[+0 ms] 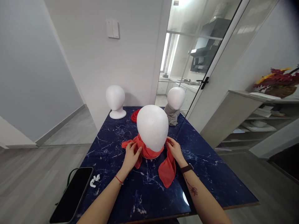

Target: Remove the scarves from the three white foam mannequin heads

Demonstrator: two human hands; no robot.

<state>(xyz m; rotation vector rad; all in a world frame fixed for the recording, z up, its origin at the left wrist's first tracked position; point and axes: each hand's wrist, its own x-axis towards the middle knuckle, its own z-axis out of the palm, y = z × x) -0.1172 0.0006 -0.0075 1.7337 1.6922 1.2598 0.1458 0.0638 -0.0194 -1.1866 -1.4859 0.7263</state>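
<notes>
A white foam mannequin head point(152, 126) stands in the middle of the table, with a coral-red scarf point(149, 153) wrapped around its neck. My left hand point(132, 153) is closed on the scarf at the left side of the neck, thumb and fingers pinching the cloth. At the right side, my right hand point(174, 150) grips the scarf where one loose end hangs down onto the tabletop. Another short end sticks out to the left beyond my left fingers. The back of the neck is hidden behind the head.
A dark blue marbled table point(149, 177) carries a bare foam head point(116, 101) at back left, a foam head point(176, 98) with a grey scarf point(172, 114) at back right, and a rolled red cloth point(135, 116). A phone point(72, 194) and white earbuds point(94, 179) lie at left.
</notes>
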